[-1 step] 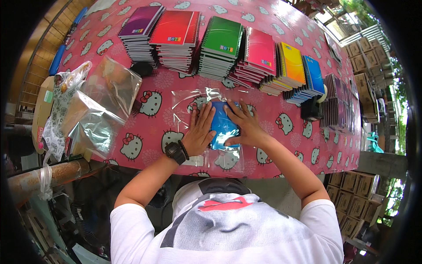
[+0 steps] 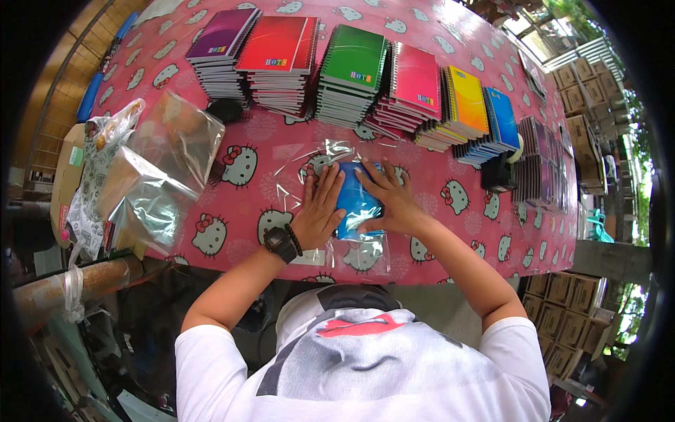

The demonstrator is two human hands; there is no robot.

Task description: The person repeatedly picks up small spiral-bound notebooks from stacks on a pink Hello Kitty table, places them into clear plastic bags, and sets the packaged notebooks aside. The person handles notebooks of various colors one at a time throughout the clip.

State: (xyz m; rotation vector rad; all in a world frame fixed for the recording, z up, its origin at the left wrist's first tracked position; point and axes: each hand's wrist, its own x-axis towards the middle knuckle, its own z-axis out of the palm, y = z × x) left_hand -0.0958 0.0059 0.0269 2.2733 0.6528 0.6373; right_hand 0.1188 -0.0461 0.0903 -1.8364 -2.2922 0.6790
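Note:
A blue notebook (image 2: 357,200) lies flat before me on a clear plastic sheet (image 2: 365,259) that spreads past it on every side. My left hand (image 2: 320,205), a black watch and a dark bracelet at its wrist, lies flat along the notebook's left edge with fingers stretched out. Across the right side rests my right hand (image 2: 395,200), fingers spread over the cover and thumb toward its lower edge. Behind them runs a row of spiral notebook stacks: purple (image 2: 223,34), red (image 2: 275,43), green (image 2: 354,58), pink (image 2: 416,74), yellow (image 2: 467,102) and blue (image 2: 502,116).
Loose clear plastic bags (image 2: 158,211) lie at the table's left edge. A black tape dispenser (image 2: 498,177) stands right of the blue stack, beside purple notebook stacks (image 2: 536,176). Cardboard boxes (image 2: 573,302) are piled beyond the right edge. A rusty pipe (image 2: 35,285) shows at lower left.

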